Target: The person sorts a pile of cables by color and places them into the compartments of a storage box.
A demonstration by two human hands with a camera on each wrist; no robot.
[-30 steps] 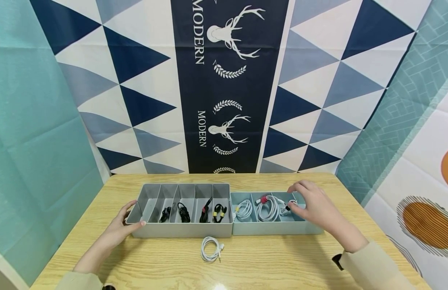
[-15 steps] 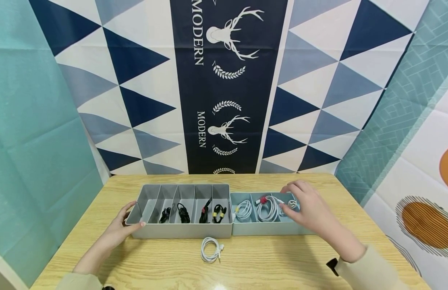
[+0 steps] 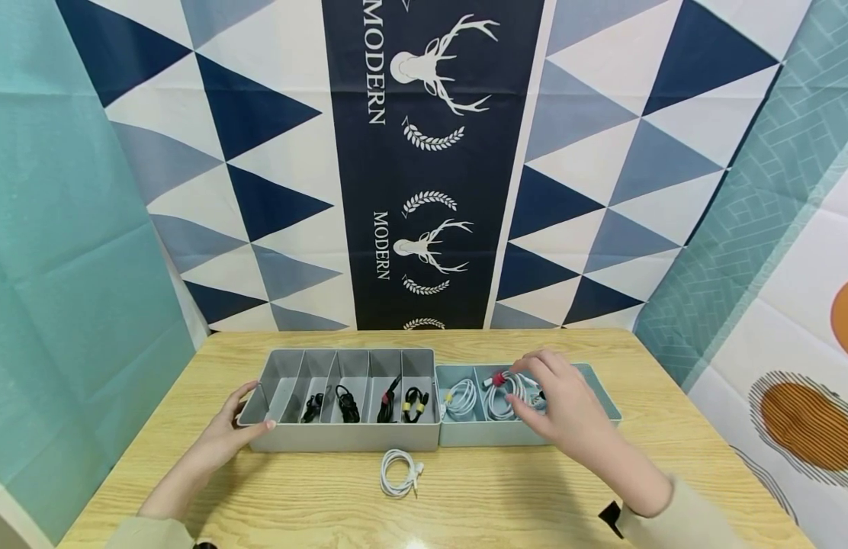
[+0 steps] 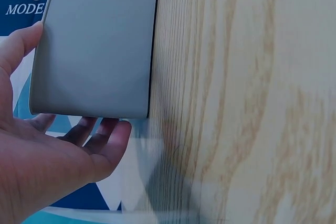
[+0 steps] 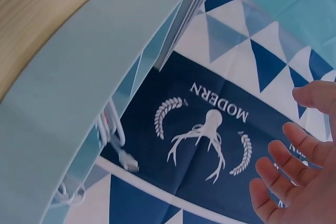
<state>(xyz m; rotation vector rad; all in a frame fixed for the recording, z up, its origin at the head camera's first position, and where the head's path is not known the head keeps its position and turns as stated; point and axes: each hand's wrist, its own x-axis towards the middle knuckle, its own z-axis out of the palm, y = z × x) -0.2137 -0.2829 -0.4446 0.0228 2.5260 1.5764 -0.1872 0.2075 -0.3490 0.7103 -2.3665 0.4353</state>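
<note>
My left hand [image 3: 221,438] grips the left end of a long grey divided box [image 3: 345,437], thumb on its front rim and fingers against the end wall, as the left wrist view shows. Black coiled cables lie in its compartments, one with a red tie [image 3: 387,402] and one with yellow ties [image 3: 415,404]. My right hand [image 3: 561,412] hovers over a light blue divided box [image 3: 493,435], fingers spread and holding nothing. In that box are a white cable with a yellow tie [image 3: 461,398] and one with a red tie [image 3: 509,393]; the hand partly hides another white cable.
A coiled white cable [image 3: 385,476] lies on the wooden table [image 3: 314,496] in front of the boxes, which stand end to end. The grey box's leftmost compartment [image 3: 281,396] holds no cable. A patterned cloth [image 3: 280,206] hangs behind the table.
My right hand has moved left along the blue box, uncovering its right end and coming over the red-tied white cable. The left hand and the grey box have stayed put.
</note>
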